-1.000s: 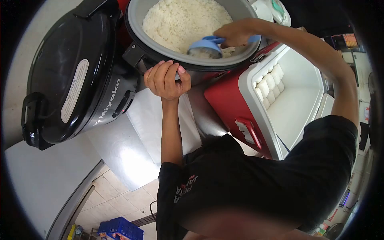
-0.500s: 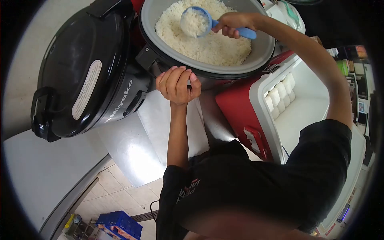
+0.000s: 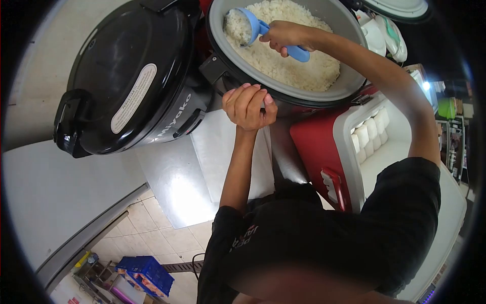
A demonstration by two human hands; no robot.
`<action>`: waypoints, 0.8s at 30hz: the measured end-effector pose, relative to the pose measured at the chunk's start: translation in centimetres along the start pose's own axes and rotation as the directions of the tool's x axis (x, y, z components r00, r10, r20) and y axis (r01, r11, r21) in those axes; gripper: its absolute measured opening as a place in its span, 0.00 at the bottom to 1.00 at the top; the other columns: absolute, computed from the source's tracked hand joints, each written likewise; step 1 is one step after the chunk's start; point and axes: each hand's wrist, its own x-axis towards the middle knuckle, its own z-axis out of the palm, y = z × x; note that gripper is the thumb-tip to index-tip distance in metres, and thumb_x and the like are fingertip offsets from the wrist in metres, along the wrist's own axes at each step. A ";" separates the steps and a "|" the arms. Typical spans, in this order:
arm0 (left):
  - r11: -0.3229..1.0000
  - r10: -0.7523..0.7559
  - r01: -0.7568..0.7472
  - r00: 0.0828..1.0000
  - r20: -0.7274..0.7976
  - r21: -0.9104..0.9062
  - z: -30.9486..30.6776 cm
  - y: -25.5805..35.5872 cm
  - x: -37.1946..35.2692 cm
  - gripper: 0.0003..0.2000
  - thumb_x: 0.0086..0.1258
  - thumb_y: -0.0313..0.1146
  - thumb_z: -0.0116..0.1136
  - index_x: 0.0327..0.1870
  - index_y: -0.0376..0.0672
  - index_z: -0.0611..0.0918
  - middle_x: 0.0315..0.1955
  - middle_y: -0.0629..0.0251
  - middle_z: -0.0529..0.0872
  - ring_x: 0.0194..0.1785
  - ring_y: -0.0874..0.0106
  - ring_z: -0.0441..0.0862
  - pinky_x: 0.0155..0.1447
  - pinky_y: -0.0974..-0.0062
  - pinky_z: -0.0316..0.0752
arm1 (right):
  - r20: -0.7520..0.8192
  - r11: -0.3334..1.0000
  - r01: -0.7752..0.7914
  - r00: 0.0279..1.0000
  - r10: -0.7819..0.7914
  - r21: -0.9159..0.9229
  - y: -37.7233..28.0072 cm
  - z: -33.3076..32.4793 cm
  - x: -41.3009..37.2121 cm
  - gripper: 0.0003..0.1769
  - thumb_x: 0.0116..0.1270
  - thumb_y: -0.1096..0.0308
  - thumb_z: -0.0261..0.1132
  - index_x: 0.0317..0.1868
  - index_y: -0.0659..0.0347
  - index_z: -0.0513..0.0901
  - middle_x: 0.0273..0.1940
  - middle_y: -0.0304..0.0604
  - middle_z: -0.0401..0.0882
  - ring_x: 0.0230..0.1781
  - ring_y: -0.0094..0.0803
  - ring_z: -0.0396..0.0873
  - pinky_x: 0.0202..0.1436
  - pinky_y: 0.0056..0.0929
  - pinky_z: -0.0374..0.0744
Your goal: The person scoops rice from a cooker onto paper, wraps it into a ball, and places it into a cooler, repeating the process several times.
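My right hand (image 3: 285, 36) is wrapped round the handle of a blue rice scoop (image 3: 255, 25). The bowl of the scoop is full of cooked rice and lies close to the left inner wall of the grey pot (image 3: 354, 71). White rice (image 3: 304, 66) covers the pot's bottom in a thick layer. My left hand (image 3: 249, 107) is closed just below the front rim of the rice cooker, its fingers curled inward. What it holds, if anything, is hidden. Beneath that hand, white paper sheets (image 3: 230, 167) lie on a metal surface.
A closed black Miyako rice cooker (image 3: 121, 81) stands at left. To the right is an open red cool box (image 3: 316, 142) with several white wrapped packs (image 3: 369, 133) inside. A blue crate (image 3: 147, 273) sits low on the floor side. An open lid (image 3: 400, 7) is at the top right.
The scoop with its rice has moved left in the pot, to the inner wall, and its bowl has turned. My left hand stays closed below the rim. The whole view has shifted.
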 end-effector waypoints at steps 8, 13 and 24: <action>1.000 -0.003 0.003 0.999 -0.041 0.012 0.3 0.1 0.0 0.04 0.61 0.33 0.55 0.33 0.45 0.78 0.34 0.69 0.79 0.41 0.70 0.76 0.51 0.68 0.65 | 0.196 0.986 -0.074 0.980 0.043 0.150 -0.7 0.4 -3.9 0.10 0.68 0.66 0.55 0.29 0.59 0.66 0.20 0.31 0.60 0.14 0.16 0.56 0.15 0.18 0.61; 1.000 0.009 -0.009 1.000 -0.011 -0.017 0.0 -0.1 0.2 0.05 0.60 0.32 0.56 0.34 0.44 0.79 0.35 0.67 0.80 0.42 0.68 0.76 0.52 0.66 0.66 | 0.379 0.893 -0.259 0.919 0.110 0.367 0.8 -1.9 -6.1 0.06 0.69 0.67 0.55 0.36 0.59 0.69 0.20 0.27 0.57 0.12 0.11 0.53 0.11 0.10 0.55; 0.978 -0.060 0.092 0.983 0.172 -0.189 -2.5 1.0 1.0 0.12 0.61 0.31 0.56 0.45 0.39 0.76 0.49 0.56 0.76 0.55 0.57 0.73 0.64 0.55 0.60 | -0.103 0.267 0.343 0.765 -0.636 0.901 -6.6 -0.6 -5.1 0.14 0.70 0.67 0.47 0.48 0.66 0.72 0.18 0.39 0.67 0.11 0.27 0.66 0.18 0.25 0.73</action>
